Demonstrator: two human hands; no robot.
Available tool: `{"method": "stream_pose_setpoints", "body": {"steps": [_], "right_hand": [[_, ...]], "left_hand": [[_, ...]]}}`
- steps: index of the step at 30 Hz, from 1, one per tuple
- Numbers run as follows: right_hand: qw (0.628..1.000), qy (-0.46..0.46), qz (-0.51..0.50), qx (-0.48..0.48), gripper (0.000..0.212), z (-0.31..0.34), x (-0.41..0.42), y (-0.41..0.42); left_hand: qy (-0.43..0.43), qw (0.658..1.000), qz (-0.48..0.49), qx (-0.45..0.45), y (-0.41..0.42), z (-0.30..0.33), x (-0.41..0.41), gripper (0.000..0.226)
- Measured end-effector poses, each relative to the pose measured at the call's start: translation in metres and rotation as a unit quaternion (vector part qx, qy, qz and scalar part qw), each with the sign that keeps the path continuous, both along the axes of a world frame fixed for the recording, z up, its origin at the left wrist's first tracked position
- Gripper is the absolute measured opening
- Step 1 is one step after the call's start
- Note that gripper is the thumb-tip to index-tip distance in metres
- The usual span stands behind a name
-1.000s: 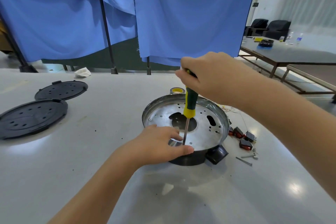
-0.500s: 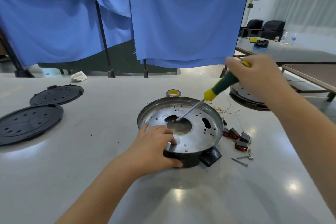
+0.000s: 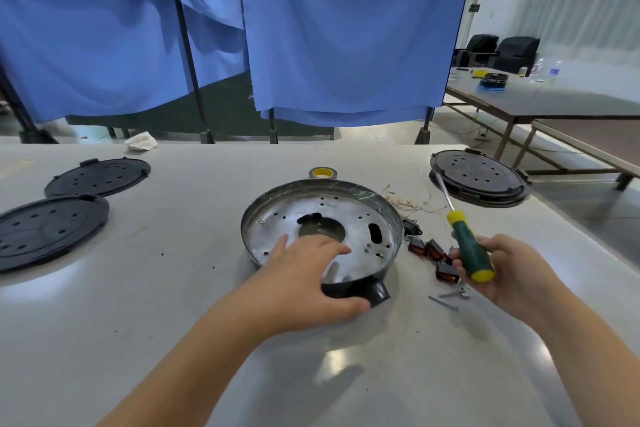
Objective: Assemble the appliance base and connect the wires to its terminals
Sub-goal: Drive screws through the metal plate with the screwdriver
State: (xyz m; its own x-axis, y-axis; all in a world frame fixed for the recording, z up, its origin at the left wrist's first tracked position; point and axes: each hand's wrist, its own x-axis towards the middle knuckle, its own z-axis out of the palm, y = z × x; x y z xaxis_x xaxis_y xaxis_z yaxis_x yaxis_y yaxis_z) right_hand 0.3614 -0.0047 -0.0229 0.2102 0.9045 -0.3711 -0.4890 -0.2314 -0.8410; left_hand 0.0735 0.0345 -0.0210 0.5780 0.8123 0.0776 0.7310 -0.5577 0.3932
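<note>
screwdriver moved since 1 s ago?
Yes. The screwdriver left the base and is now to its right, above the switches, held by the right hand.

An assembly workshop, by the look of my view.

I'm looking down on a wide grey workbench point(image 3: 104, 340) strewn with parts: black perforated covers point(image 3: 52, 232), a metal appliance base point(image 3: 322, 229), loose wires point(image 3: 412, 204), small red switches point(image 3: 429, 250), screws point(image 3: 446, 300) and a roll of tape point(image 3: 322, 173). I can see a screwdriver point(image 3: 469, 250) in my right hand point(image 3: 509, 270). Blue cloth screens point(image 3: 311, 28) on stands close off the bench, and a second long table point(image 3: 554, 100) with chairs point(image 3: 498, 52) stands beyond in a large plain hall.
</note>
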Motion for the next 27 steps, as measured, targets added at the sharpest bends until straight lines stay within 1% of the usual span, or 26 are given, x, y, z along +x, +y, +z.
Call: {"method": "stream_pose_setpoints", "body": {"steps": [2, 3, 5, 6, 7, 8, 10, 12, 13, 14, 17, 19, 21, 24, 27], "right_hand": [[1.0, -0.006, -0.01, 0.01, 0.037, -0.004, 0.001, 0.001], [0.999, -0.036, -0.022, 0.007, 0.039, -0.007, 0.001, 0.004], [0.989, -0.142, -0.047, -0.016, 0.032, -0.013, -0.001, 0.008], [0.976, -0.21, -0.059, -0.025, 0.029, -0.016, -0.002, 0.009], [0.955, -0.288, -0.07, -0.018, 0.028, -0.021, -0.002, 0.009], [0.926, -0.37, -0.077, 0.004, 0.025, -0.026, -0.001, 0.008], [0.854, -0.51, -0.089, 0.046, 0.018, -0.034, 0.0, 0.002], [0.798, -0.59, -0.11, 0.053, 0.01, -0.039, 0.001, -0.002], [0.778, -0.614, -0.122, 0.048, 0.007, -0.041, 0.001, -0.001], [0.76, -0.636, -0.133, 0.037, 0.01, -0.042, 0.002, -0.001], [0.716, -0.683, -0.144, -0.02, 0.027, -0.046, 0.007, 0.0], [0.703, -0.698, -0.13, -0.055, 0.03, -0.048, 0.01, -0.002], [0.693, -0.708, -0.112, -0.077, 0.029, -0.048, 0.011, -0.004], [0.686, -0.715, -0.104, -0.092, 0.029, -0.047, 0.01, -0.006], [0.685, -0.714, -0.107, -0.098, 0.03, -0.047, 0.009, -0.007]], "left_hand": [[0.007, 1.0, 0.011, 0.016, 0.0, 0.0, 0.022, 0.078], [0.023, 0.999, 0.023, 0.023, 0.002, 0.0, 0.032, 0.077], [0.068, 0.996, 0.055, 0.018, 0.008, -0.001, 0.049, 0.081], [0.089, 0.994, 0.071, 0.005, 0.01, -0.001, 0.056, 0.083], [0.104, 0.991, 0.086, -0.011, 0.012, -0.001, 0.061, 0.085], [0.115, 0.988, 0.097, -0.025, 0.013, -0.001, 0.065, 0.083], [0.125, 0.986, 0.107, -0.038, 0.016, -0.001, 0.07, 0.072], [0.122, 0.986, 0.108, -0.043, 0.018, -0.001, 0.069, 0.065], [0.121, 0.986, 0.105, -0.043, 0.019, 0.0, 0.068, 0.064], [0.121, 0.987, 0.099, -0.041, 0.019, 0.0, 0.065, 0.065], [0.112, 0.991, 0.061, -0.048, 0.019, 0.001, 0.053, 0.072], [0.112, 0.992, 0.027, -0.056, 0.018, 0.003, 0.042, 0.079], [0.107, 0.992, -0.004, -0.064, 0.016, 0.005, 0.033, 0.084], [0.107, 0.99, -0.035, -0.079, 0.011, 0.009, 0.022, 0.085], [0.124, 0.987, -0.056, -0.091, 0.009, 0.015, 0.015, 0.082]]}}
